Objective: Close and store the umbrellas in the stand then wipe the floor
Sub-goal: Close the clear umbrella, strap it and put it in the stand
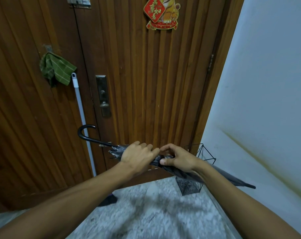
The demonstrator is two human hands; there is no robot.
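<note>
Both hands – left hand (136, 155), right hand (178, 158) – gripping folded umbrella (232, 178), fastening strap; stand (203, 156) waiting nearby – floor (154, 213) wiping remaining.

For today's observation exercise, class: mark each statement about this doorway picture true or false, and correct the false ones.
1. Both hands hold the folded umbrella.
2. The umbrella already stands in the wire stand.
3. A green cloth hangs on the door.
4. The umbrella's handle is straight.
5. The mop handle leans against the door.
1. True: the left hand and right hand both grip the folded umbrella.
2. False: it is held roughly level, in front of the wire stand.
3. True: the green cloth hangs on the door.
4. False: the handle is a curved hook.
5. True: the mop handle leans there.
</note>
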